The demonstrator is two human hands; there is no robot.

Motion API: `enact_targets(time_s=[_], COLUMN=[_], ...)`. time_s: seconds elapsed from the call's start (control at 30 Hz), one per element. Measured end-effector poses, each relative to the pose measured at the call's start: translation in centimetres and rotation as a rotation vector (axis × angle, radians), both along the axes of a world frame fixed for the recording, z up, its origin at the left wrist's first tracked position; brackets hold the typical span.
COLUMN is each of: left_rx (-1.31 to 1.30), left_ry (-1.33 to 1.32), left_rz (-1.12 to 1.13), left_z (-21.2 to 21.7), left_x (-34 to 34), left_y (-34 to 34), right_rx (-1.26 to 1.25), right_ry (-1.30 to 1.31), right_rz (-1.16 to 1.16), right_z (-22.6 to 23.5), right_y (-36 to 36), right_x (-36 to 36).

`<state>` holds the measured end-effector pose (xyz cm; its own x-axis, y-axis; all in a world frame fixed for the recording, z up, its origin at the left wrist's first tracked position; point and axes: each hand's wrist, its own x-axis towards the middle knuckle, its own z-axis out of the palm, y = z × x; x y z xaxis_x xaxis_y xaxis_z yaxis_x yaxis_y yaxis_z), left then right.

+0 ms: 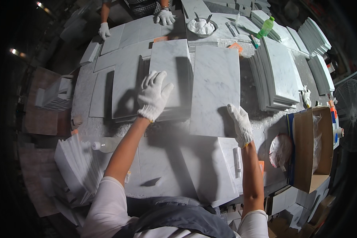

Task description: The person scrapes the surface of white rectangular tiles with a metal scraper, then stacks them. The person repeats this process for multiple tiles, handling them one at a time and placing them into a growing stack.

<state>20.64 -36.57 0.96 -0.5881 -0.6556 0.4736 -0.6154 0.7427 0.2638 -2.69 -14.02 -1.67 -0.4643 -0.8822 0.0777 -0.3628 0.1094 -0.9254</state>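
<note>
Around open cardboard box (304, 154): wire fan (350, 107) to its right, green bottle (266, 28) beyond, bowl (202, 35) of white material (201, 27) beyond-left.

Gloved hands (156, 95) at grey-veined white slabs (215, 79)

Stone workshop: stacked veined slabs (171, 58), white-dusted worktable (81, 95).
</note>
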Motion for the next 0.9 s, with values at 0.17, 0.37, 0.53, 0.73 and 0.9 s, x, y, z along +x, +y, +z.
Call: enact_targets(time_s=[0.17,0.37,0.53,0.73,0.9], left_rx=[-0.016,-0.026,-0.038,-0.038,-0.018], left_ry=[-0.260,-0.196,-0.248,-0.302,-0.315], left_rz=[0.142,0.108,0.127,0.139,0.137], left_z=[-2.5,-2.3,-2.1,-2.0,-1.7], left_x=[-0.6,-0.5,-0.9,-0.9,-1.1], left_y=[-2.6,-2.3,-2.1,-2.0,-1.9], right_rx=[0.037,-0.080,0.208,0.231,0.222], right_ry=[-0.319,0.204,-0.235,-0.426,-0.441], right_rz=[0.001,0.160,0.066,-0.014,0.007], right_z=[-1.0,-3.9,-3.4,-3.1,-3.6], right_y=[-3.0,-5.9,-6.5,-6.8,-6.8], right_x=[-2.6,-4.6,-5.2,-4.8,-5.0])
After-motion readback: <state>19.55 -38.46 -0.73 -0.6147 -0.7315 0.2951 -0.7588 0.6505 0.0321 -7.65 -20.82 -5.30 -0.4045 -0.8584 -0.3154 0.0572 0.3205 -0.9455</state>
